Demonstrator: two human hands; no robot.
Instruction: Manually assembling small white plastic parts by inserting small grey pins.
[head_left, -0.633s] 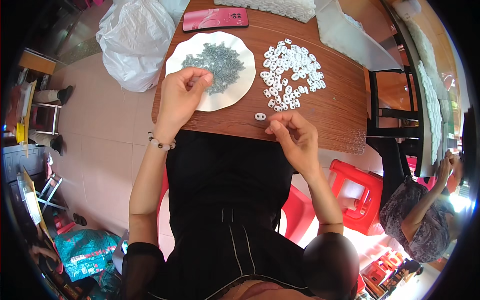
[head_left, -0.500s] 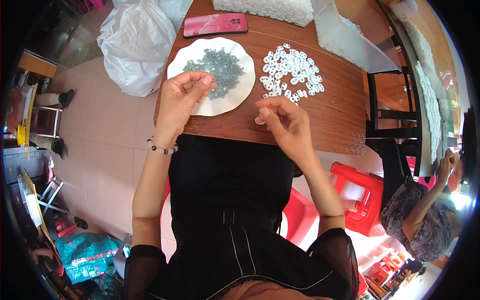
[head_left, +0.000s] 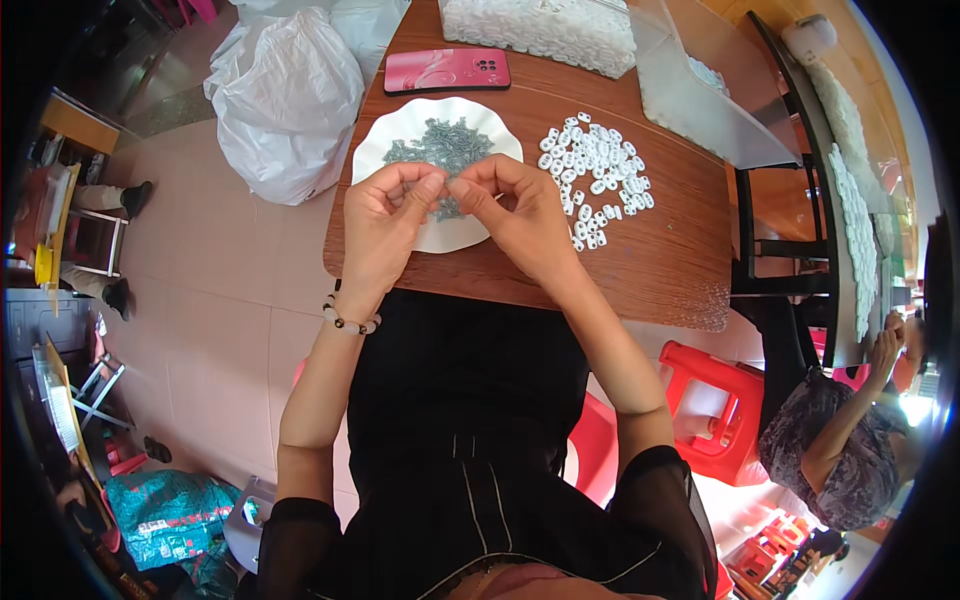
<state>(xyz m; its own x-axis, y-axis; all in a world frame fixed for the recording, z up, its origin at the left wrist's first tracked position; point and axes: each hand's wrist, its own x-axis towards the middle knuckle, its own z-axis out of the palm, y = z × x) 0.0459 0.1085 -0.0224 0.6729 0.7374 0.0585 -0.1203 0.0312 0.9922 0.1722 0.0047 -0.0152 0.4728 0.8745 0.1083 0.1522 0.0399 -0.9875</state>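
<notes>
My left hand (head_left: 390, 212) and my right hand (head_left: 527, 212) meet fingertip to fingertip above the near part of a white wavy-rimmed plate (head_left: 372, 152). Each is closed in a pinch; what lies between the fingers is too small and covered to make out. Small grey translucent pieces (head_left: 455, 140) are heaped on the plate, partly hidden behind my fingers. Right of the plate, small white oval pieces with dark spots (head_left: 598, 160) lie spread on the brown wooden table (head_left: 640, 270).
A pink phone (head_left: 445, 70) lies beyond the plate. Behind it stand a block of packed white pieces (head_left: 540, 35) and a translucent bin (head_left: 710, 115). A white plastic bag (head_left: 285, 110) is left of the table. Red stools (head_left: 715, 410) and another person (head_left: 830, 450) are at the right.
My right hand has moved left and slightly up from the table's near edge, where a white piece showed at its fingertips, to meet my left hand over the plate.
</notes>
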